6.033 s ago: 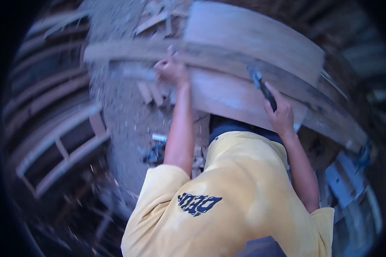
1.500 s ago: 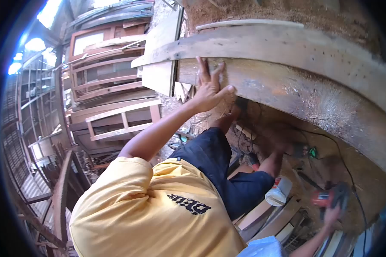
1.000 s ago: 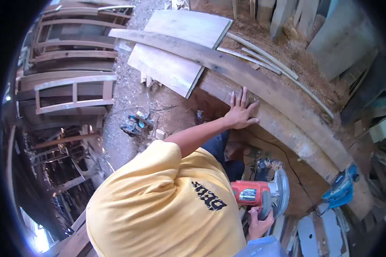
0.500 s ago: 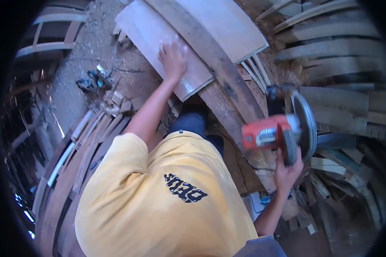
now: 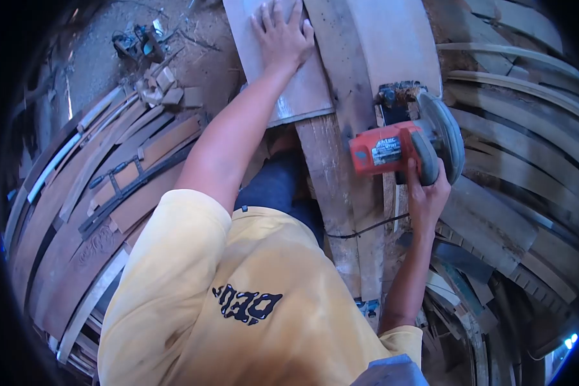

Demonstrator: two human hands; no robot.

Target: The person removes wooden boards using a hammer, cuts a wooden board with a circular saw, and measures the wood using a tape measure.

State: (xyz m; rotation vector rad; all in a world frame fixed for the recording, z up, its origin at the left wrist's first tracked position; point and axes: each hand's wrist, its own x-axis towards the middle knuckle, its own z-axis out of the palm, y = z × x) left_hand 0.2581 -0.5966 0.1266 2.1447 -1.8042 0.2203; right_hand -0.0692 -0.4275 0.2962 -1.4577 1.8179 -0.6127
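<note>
My right hand grips the rear handle of a red circular saw with a grey blade guard. The saw is over the right side of the long planks, its front end near a pale board. My left hand lies with fingers spread on another pale board. Between the two boards runs a long weathered plank. A black cord crosses the planks below the saw. Whether the blade touches wood is hidden.
Stacked boards and offcuts lie on the left, with a black clamp-like tool on them. Small wood blocks and a dark power tool are on the dusty ground. More timber is piled on the right.
My view has turned, so the boards now run more upright. The saw is closer to the pale right board and sits more level. My left hand still rests on its board.
</note>
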